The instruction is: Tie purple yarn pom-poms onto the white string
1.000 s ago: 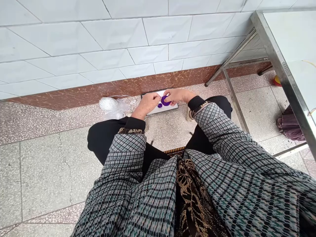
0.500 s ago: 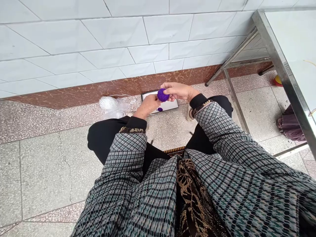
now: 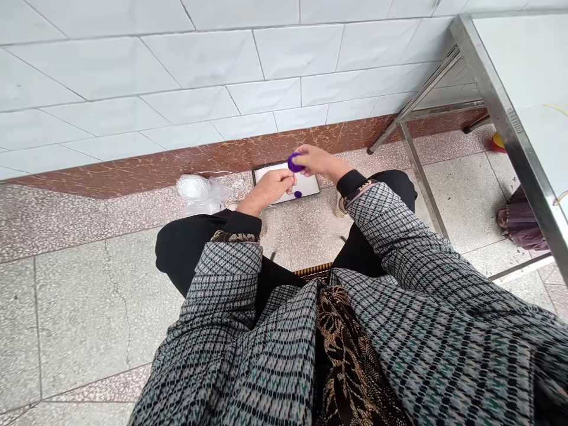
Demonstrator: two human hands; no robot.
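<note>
My right hand (image 3: pixel 315 161) holds a small ball of purple yarn (image 3: pixel 294 163), blurred a little by motion. Just below and to its left, my left hand (image 3: pixel 277 183) is closed in a pinch, and a short purple strand runs from the ball to its fingertips. Under both hands lies a white tray with a dark rim (image 3: pixel 286 197) on the floor. A small dark purple piece (image 3: pixel 297 194), apparently yarn, shows against the tray; whether it rests there or hangs is unclear.
White yarn in a clear plastic bag (image 3: pixel 195 188) lies on the floor by the wall, left of the tray. A metal-framed table (image 3: pixel 492 89) stands at right, with a dark purple cloth-like thing (image 3: pixel 521 222) and a red and yellow object (image 3: pixel 497 142) beneath it.
The purple ball has gone from between both hands into my right hand alone, slightly up. My left hand has slid below it, and a strand now shows between them.
</note>
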